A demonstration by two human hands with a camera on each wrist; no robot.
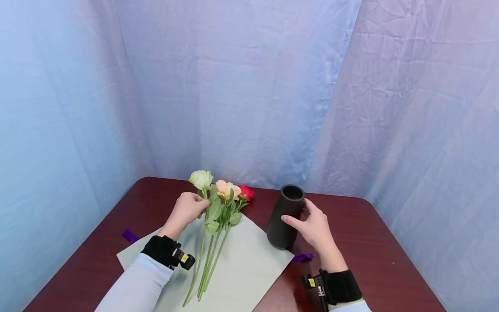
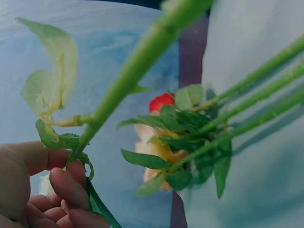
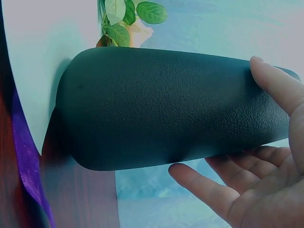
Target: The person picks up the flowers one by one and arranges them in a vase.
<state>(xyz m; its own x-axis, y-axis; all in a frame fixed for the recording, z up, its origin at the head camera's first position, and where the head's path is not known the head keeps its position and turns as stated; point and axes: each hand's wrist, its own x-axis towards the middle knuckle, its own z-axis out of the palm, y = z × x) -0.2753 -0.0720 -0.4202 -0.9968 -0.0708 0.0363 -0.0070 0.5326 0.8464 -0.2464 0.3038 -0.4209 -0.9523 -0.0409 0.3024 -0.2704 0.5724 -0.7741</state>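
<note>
My left hand (image 1: 189,208) pinches the stem of a pale white-green rose (image 1: 201,179) just below its bloom. In the left wrist view the thumb and fingertips meet on that green stem (image 2: 126,76), and the bloom is mostly hidden. Beside it lie a peach flower (image 1: 228,190) and a red flower (image 1: 247,193), stems on the pale paper sheet (image 1: 245,264). My right hand (image 1: 313,226) grips a black vase (image 1: 283,219), thumb on the near side and fingers round the far side. The vase's open mouth faces up; its base is at the paper's right corner.
A purple ribbon (image 1: 303,257) shows at the paper's right corner, and more purple ribbon (image 1: 130,235) at its left. All lies on a dark red-brown table (image 1: 374,255). Blue-lilac curtains (image 1: 234,86) hang behind and beside the table.
</note>
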